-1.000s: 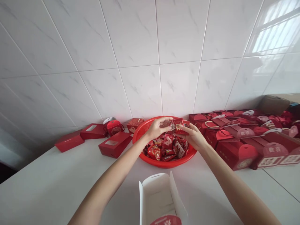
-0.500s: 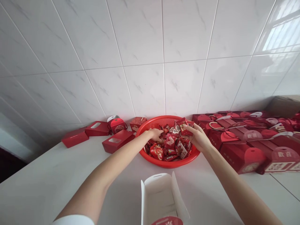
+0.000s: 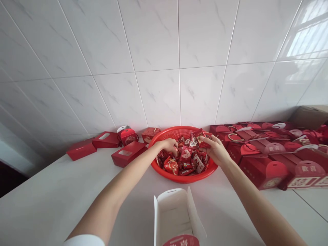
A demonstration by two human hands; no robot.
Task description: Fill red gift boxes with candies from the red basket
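A red plastic basket (image 3: 176, 178) with mesh sides holds a heap of red-wrapped candies (image 3: 186, 153). Over its left part is my left hand (image 3: 169, 145), its fingers curled closed; what they hold, if anything, is hidden. At the right rim my right hand (image 3: 215, 149) pinches a red candy packet (image 3: 200, 136) between thumb and fingers, above the heap. In front of the basket stands an open gift box (image 3: 174, 215), white inside, its flaps up and a red rounded tab at the near edge. Its visible inside holds nothing.
Closed red gift boxes (image 3: 266, 171) stand in rows at the right. Several more red boxes (image 3: 128, 153) lie to the left of the basket. A white tiled wall (image 3: 159, 95) rises behind the white tabletop (image 3: 64, 191). A brown carton (image 3: 310, 116) sits at the far right.
My left hand has risen slightly out of the candies, and its fingers have curled in. The right hand keeps its candy packet in nearly the same place.
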